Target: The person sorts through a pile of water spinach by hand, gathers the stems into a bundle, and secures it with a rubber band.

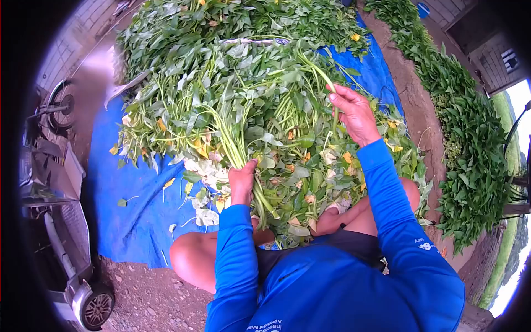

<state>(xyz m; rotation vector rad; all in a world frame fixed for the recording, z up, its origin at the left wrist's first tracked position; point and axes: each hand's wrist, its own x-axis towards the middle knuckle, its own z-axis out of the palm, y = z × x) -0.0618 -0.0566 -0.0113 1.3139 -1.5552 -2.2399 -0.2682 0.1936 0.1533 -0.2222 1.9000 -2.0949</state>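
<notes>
My left hand (242,183) is closed around a bunch of water spinach (231,141), its pale green stems running up and left and the cut ends sticking out below. Between thumb and fingers my right hand (355,113) pinches a single water spinach stem (316,67), which arches up and left, with its lower end hanging below the hand. Under and beyond both hands spreads a large heap of leafy water spinach (182,77), with yellowed leaves (202,148) scattered along its near side.
A blue tarp (133,221) lies beneath the heap, and my crossed legs (193,254) rest at its near edge. Wheeled metal equipment (61,221) stands at the left. A long row of leafy greens (470,149) lines the right side. Gravelly ground (149,299) shows at lower left.
</notes>
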